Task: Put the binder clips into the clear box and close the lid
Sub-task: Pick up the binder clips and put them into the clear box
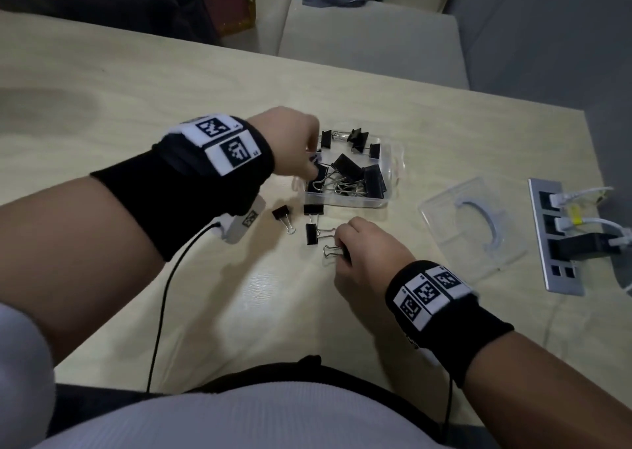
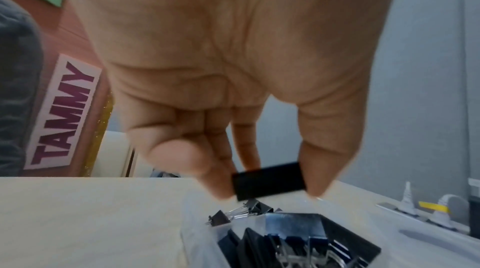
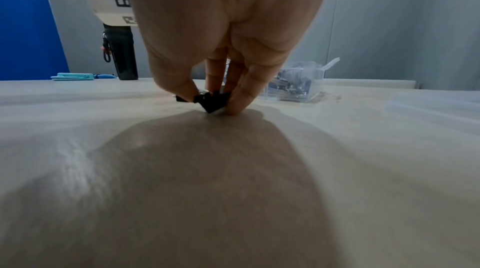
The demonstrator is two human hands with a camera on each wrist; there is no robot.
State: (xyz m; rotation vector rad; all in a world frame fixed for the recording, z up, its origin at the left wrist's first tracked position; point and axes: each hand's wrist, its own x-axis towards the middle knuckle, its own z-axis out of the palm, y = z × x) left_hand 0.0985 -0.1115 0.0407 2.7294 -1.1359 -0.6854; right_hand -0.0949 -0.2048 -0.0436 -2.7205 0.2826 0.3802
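The clear box point(image 1: 391, 161) stands open in the middle of the table with several black binder clips inside. My left hand point(image 1: 301, 147) hovers over the box's left end and pinches a black binder clip point(image 2: 269, 180) between thumb and fingers just above the box point(image 2: 197, 231). My right hand point(image 1: 355, 246) is down on the table in front of the box, its fingers pinching another black clip point(image 3: 211, 101) that still touches the wood. Three more clips point(image 1: 312, 233) lie loose on the table between my hands. The clear lid point(image 1: 472, 229) lies flat to the right of the box.
A silver socket strip point(image 1: 555, 240) with white and black plugs sits near the table's right edge. A black cable point(image 1: 164, 305) runs from my left wrist toward my body. A beige chair point(image 1: 369, 34) stands beyond the table's far edge.
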